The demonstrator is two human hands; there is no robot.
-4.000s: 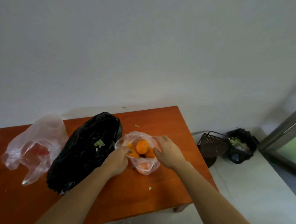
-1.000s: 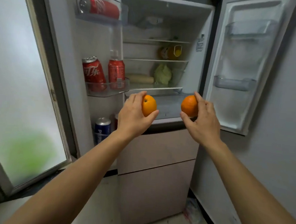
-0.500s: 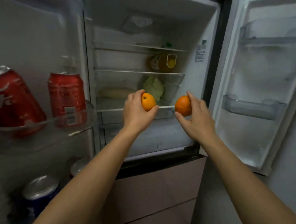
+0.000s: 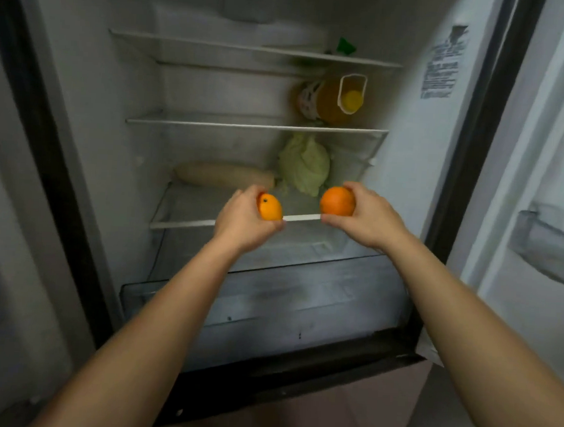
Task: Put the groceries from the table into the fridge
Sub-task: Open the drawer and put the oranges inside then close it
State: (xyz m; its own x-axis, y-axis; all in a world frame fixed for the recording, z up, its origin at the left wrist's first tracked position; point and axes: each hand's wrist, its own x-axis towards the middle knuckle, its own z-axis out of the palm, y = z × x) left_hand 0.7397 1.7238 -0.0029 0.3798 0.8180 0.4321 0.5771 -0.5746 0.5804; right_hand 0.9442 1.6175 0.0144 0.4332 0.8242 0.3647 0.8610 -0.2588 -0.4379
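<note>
Open fridge [image 4: 115, 104], illegible sticker [image 4: 443, 63], orange [image 4: 337, 202] in each hand [image 4: 371, 220]

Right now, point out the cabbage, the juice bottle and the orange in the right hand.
cabbage [image 4: 305, 163], head view, middle of its leaves.
juice bottle [image 4: 328, 106], head view, amber body beside the label.
right-hand orange [image 4: 337, 201], head view, bare front of the peel.

oranges [image 4: 270, 208] nearer the shelf [image 4: 181, 224]

**Two shades of orange, pale tones behind**

My left orange [image 4: 269, 207] is bright orange with a dark dot at its stem end. My right orange [image 4: 337, 201] is plain and deeper orange. Just beyond my grip are a pale green cabbage [image 4: 305, 163] and a cream-white radish [image 4: 223, 175]. Above them is an amber-yellow bottle [image 4: 327, 100].
</note>
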